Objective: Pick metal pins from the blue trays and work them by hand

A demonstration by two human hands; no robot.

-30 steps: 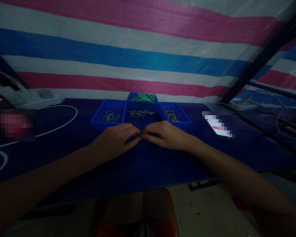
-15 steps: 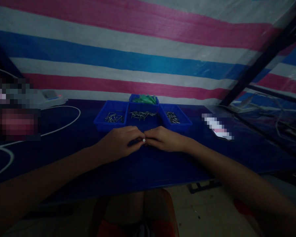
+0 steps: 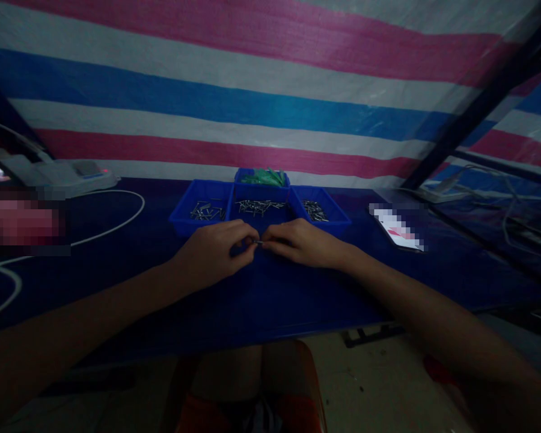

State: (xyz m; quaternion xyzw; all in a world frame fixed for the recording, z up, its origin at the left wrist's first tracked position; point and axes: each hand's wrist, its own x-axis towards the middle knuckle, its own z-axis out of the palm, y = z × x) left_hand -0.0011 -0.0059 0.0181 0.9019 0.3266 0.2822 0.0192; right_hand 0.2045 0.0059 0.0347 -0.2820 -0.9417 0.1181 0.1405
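Note:
My left hand [image 3: 219, 249] pinches a small shiny metal screw [image 3: 258, 242] between thumb and forefinger, above the blue tabletop [image 3: 270, 300]. From the other side, the closed fingertips of my right hand [image 3: 297, 242] hold its opposite end. The screw is mostly covered by the fingers, and its fine detail is too small to make out. Just beyond my hands, a pile of loose metal screws [image 3: 259, 206] lies between two blue bins. More such pieces fill part of the left bin [image 3: 183, 222] and the right bin [image 3: 338, 224].
Behind the pile stands a third blue bin [image 3: 261, 191] holding green plastic bags [image 3: 267, 177]. A phone [image 3: 397, 228] lies to the right. White cable [image 3: 137, 207] loops across the left side, near a white device [image 3: 88, 173]. A striped sheet [image 3: 270, 111] hangs behind the table.
My hands have moved slightly apart and up in view. The screw has turned: its round end faced me before, and now its side shows between the fingertips.

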